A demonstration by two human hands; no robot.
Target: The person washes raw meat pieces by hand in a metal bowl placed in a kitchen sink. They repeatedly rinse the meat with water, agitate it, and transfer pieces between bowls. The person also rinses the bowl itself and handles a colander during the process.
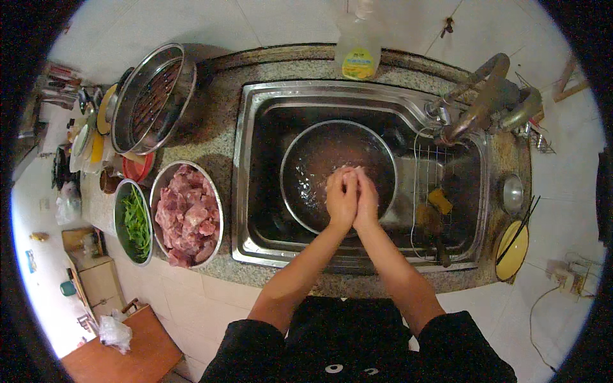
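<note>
My left hand (pixel 341 202) and my right hand (pixel 367 200) are pressed together, palms facing, over a round metal-rimmed basin (pixel 316 139) inside the stainless steel sink (pixel 243 143). Murky, reddish-brown water (pixel 330 148) with glints on its surface fills the basin. Some pale pinkish matter shows at the fingertips, but whether it is held between the palms is hidden. Left of the sink stands a metal bowl (pixel 218 206) heaped with raw cut meat (pixel 187 215). Beside it is a smaller bowl (pixel 118 215) of sliced green vegetables (pixel 136 227).
A metal pot (pixel 189 110) leans at the back left. Behind the sink stands a dish soap bottle (pixel 359 48). The faucet (pixel 479 115) rises at the back right, above a wire rack (pixel 431 163) with a yellow sponge (pixel 439 201). Black chopsticks (pixel 519 230) cross a yellow plate (pixel 512 258).
</note>
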